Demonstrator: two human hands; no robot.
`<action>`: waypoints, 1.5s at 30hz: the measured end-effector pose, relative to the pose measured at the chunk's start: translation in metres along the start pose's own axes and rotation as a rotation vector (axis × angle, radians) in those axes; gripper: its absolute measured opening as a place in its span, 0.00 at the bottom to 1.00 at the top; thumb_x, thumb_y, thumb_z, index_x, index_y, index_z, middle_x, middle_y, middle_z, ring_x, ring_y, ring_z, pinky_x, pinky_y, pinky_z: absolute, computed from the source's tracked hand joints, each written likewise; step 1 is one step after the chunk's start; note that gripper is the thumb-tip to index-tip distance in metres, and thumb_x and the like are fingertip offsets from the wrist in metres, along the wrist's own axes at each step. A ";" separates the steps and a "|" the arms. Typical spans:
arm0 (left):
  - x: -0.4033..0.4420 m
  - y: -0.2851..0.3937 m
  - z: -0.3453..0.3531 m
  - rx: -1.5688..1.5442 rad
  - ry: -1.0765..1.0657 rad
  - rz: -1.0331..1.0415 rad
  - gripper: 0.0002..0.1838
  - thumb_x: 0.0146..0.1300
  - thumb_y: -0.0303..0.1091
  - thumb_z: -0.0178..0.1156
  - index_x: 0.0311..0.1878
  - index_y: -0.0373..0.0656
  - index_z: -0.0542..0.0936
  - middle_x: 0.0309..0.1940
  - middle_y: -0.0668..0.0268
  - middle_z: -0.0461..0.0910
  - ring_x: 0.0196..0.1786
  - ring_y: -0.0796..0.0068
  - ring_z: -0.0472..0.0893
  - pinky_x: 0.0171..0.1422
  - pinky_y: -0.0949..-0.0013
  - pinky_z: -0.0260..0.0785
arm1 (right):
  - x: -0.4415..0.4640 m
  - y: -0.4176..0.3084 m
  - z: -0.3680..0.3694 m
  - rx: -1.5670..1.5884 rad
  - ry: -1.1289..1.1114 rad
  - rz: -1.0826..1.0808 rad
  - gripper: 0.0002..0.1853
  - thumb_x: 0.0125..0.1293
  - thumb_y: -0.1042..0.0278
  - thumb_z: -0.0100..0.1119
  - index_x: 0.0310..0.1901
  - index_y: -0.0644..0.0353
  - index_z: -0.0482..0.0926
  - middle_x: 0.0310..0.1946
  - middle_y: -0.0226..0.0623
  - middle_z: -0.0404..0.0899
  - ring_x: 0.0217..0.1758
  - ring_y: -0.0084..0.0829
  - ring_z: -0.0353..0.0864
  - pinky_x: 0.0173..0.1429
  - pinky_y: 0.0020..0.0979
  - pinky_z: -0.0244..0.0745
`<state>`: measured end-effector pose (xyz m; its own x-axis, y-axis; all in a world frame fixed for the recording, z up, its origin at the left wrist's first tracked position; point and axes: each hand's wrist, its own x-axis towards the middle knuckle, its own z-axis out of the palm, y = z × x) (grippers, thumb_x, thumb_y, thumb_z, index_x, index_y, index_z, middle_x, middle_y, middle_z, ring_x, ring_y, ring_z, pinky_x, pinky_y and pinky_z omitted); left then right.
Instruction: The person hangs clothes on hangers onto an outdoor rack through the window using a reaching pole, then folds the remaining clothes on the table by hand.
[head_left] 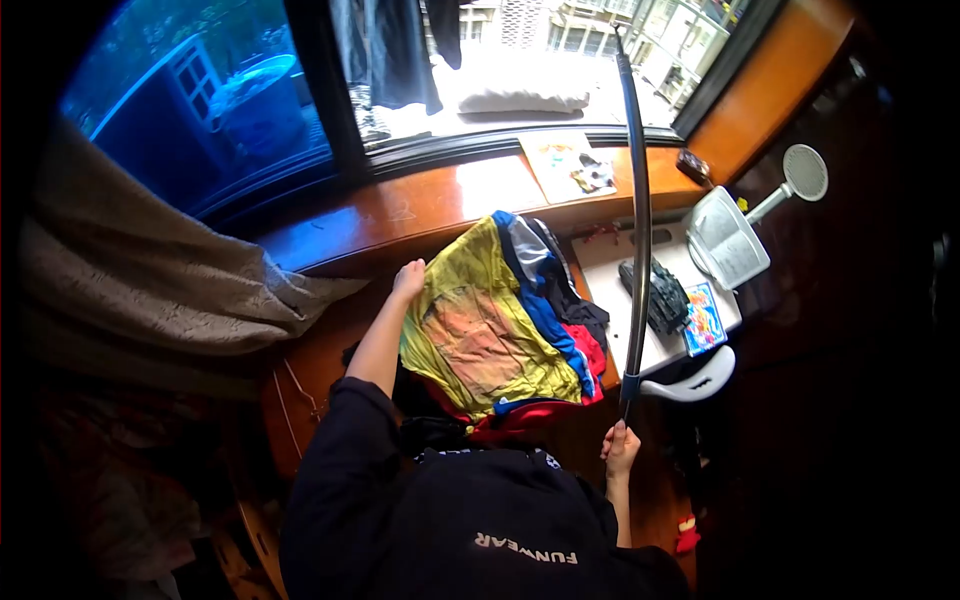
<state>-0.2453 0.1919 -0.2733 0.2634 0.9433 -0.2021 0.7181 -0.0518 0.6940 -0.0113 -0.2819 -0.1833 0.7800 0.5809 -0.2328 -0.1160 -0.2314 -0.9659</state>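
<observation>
My left hand (408, 280) is closed at the upper left edge of a yellow garment (470, 330) with an orange patch and blue trim. That garment lies spread over a pile with red, black and grey cloth (530, 245) showing along its right side. My right hand (620, 450) is wrapped round the lower end of a long dark pole (640, 210). The pole stands up past the desk toward the window, and its narrow tip (617, 35) reaches the bright opening at the top.
A beige curtain (170, 260) hangs at the left. The wooden sill (460, 195) holds a sheet of paper (550, 160). On the right, a white desk (600, 265) carries a black object (655, 297), a colourful book (705, 320) and a white bin (728, 238). A white chair back (695, 380) stands before it.
</observation>
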 end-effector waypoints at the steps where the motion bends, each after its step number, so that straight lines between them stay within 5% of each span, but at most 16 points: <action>1: -0.002 0.005 0.004 -0.030 0.052 -0.033 0.25 0.62 0.50 0.40 0.38 0.40 0.79 0.36 0.47 0.77 0.43 0.48 0.76 0.48 0.54 0.66 | -0.006 0.000 -0.002 0.017 0.018 -0.004 0.24 0.61 0.45 0.51 0.20 0.57 0.66 0.08 0.25 0.62 0.08 0.14 0.59 0.11 0.17 0.55; 5: -0.003 0.010 -0.002 -0.076 0.177 0.049 0.20 0.48 0.50 0.56 0.20 0.41 0.81 0.18 0.53 0.76 0.26 0.55 0.79 0.33 0.61 0.70 | -0.025 0.002 0.006 0.024 0.081 -0.014 0.25 0.62 0.43 0.48 0.21 0.58 0.67 0.08 0.26 0.62 0.08 0.16 0.59 0.11 0.17 0.55; 8: -0.018 0.029 -0.011 -0.019 0.148 0.135 0.17 0.45 0.47 0.59 0.19 0.41 0.81 0.17 0.53 0.76 0.25 0.55 0.78 0.33 0.61 0.70 | -0.032 0.008 0.015 0.045 0.105 -0.010 0.25 0.62 0.43 0.48 0.21 0.58 0.67 0.08 0.26 0.62 0.08 0.16 0.59 0.12 0.17 0.55; 14: -0.066 0.041 0.008 0.027 0.473 0.306 0.12 0.48 0.40 0.62 0.26 0.41 0.75 0.25 0.55 0.76 0.32 0.54 0.77 0.35 0.57 0.67 | -0.013 0.006 0.043 0.113 0.116 0.009 0.23 0.62 0.45 0.51 0.21 0.58 0.67 0.09 0.25 0.62 0.09 0.15 0.60 0.13 0.17 0.55; 16: -0.080 0.044 0.014 -0.195 0.320 0.137 0.10 0.49 0.38 0.61 0.26 0.43 0.72 0.27 0.57 0.75 0.35 0.54 0.74 0.42 0.56 0.64 | -0.002 0.007 0.052 0.059 0.093 0.012 0.25 0.63 0.43 0.47 0.22 0.58 0.66 0.09 0.26 0.62 0.08 0.17 0.59 0.12 0.18 0.56; 19: -0.094 0.039 0.031 -0.032 0.471 0.287 0.08 0.49 0.34 0.57 0.26 0.43 0.70 0.22 0.55 0.74 0.28 0.52 0.74 0.33 0.53 0.64 | 0.015 0.000 0.061 0.019 0.046 -0.012 0.24 0.63 0.44 0.48 0.22 0.59 0.67 0.09 0.26 0.62 0.09 0.17 0.60 0.13 0.18 0.56; 23: -0.177 0.061 0.063 -0.058 0.217 0.403 0.07 0.45 0.33 0.56 0.21 0.41 0.70 0.20 0.54 0.72 0.29 0.52 0.74 0.35 0.54 0.66 | 0.030 -0.006 0.063 -0.016 0.012 -0.022 0.24 0.62 0.44 0.48 0.22 0.59 0.67 0.09 0.26 0.62 0.09 0.16 0.60 0.13 0.18 0.56; 27: -0.194 0.031 0.091 -0.108 0.090 0.259 0.10 0.43 0.33 0.61 0.27 0.42 0.72 0.27 0.56 0.72 0.32 0.53 0.74 0.39 0.58 0.67 | 0.033 -0.012 0.063 -0.013 -0.010 -0.055 0.24 0.61 0.43 0.49 0.22 0.59 0.67 0.09 0.26 0.62 0.09 0.16 0.60 0.13 0.18 0.56; 31: -0.164 0.026 0.048 -0.593 -0.696 0.051 0.28 0.58 0.38 0.59 0.57 0.35 0.62 0.37 0.66 0.73 0.39 0.75 0.74 0.43 0.69 0.68 | 0.032 -0.016 0.057 -0.014 -0.031 -0.055 0.24 0.61 0.44 0.51 0.21 0.59 0.67 0.09 0.26 0.62 0.09 0.16 0.60 0.13 0.17 0.54; 32: -0.159 0.009 0.052 -0.481 -0.552 0.267 0.31 0.57 0.39 0.60 0.59 0.34 0.61 0.39 0.64 0.74 0.40 0.76 0.74 0.44 0.72 0.68 | 0.035 -0.014 0.057 0.010 -0.031 -0.043 0.24 0.60 0.44 0.52 0.21 0.59 0.67 0.09 0.25 0.61 0.09 0.15 0.59 0.13 0.17 0.53; 34: -0.161 0.003 0.048 -0.644 -0.445 0.196 0.31 0.57 0.41 0.59 0.59 0.35 0.61 0.40 0.57 0.77 0.41 0.71 0.77 0.44 0.67 0.69 | 0.034 -0.015 0.056 0.012 -0.031 -0.069 0.24 0.60 0.44 0.52 0.21 0.59 0.66 0.09 0.25 0.61 0.09 0.15 0.60 0.13 0.17 0.53; 36: -0.164 0.006 0.033 -0.747 -0.390 -0.112 0.31 0.54 0.40 0.61 0.57 0.34 0.62 0.46 0.50 0.74 0.46 0.62 0.76 0.47 0.64 0.68 | 0.034 -0.010 0.056 0.033 -0.043 -0.074 0.24 0.61 0.44 0.51 0.21 0.59 0.66 0.08 0.25 0.61 0.08 0.15 0.59 0.12 0.17 0.53; 38: -0.167 0.007 0.021 -0.283 -0.101 -0.203 0.29 0.50 0.35 0.62 0.54 0.36 0.64 0.46 0.48 0.70 0.48 0.55 0.73 0.49 0.61 0.67 | 0.033 -0.007 0.056 0.042 -0.060 -0.068 0.23 0.61 0.45 0.51 0.21 0.58 0.66 0.08 0.25 0.61 0.08 0.15 0.59 0.12 0.18 0.53; 40: -0.164 -0.003 0.036 -0.103 0.459 -0.001 0.25 0.47 0.32 0.60 0.50 0.39 0.67 0.43 0.50 0.69 0.46 0.52 0.71 0.50 0.57 0.64 | 0.040 0.005 0.058 0.085 -0.056 -0.050 0.22 0.61 0.46 0.52 0.23 0.59 0.67 0.09 0.24 0.61 0.08 0.15 0.60 0.12 0.18 0.55; 42: -0.161 0.011 0.028 0.160 0.620 0.084 0.21 0.47 0.32 0.60 0.46 0.42 0.69 0.41 0.53 0.68 0.45 0.53 0.70 0.51 0.55 0.62 | 0.046 0.010 0.060 0.108 -0.064 -0.055 0.22 0.60 0.47 0.53 0.22 0.59 0.67 0.09 0.25 0.62 0.08 0.16 0.62 0.12 0.19 0.55; 45: -0.146 -0.004 0.024 0.291 0.255 0.122 0.14 0.54 0.37 0.55 0.43 0.43 0.72 0.39 0.55 0.73 0.46 0.56 0.71 0.49 0.57 0.63 | 0.054 0.008 0.065 0.110 -0.081 -0.076 0.23 0.60 0.47 0.54 0.22 0.60 0.68 0.09 0.25 0.62 0.08 0.16 0.62 0.12 0.20 0.55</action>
<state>-0.2715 0.0465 -0.2629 0.2163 0.9736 0.0732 0.8535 -0.2250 0.4700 -0.0104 -0.2019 -0.2106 0.7372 0.6557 -0.1629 -0.1289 -0.1002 -0.9866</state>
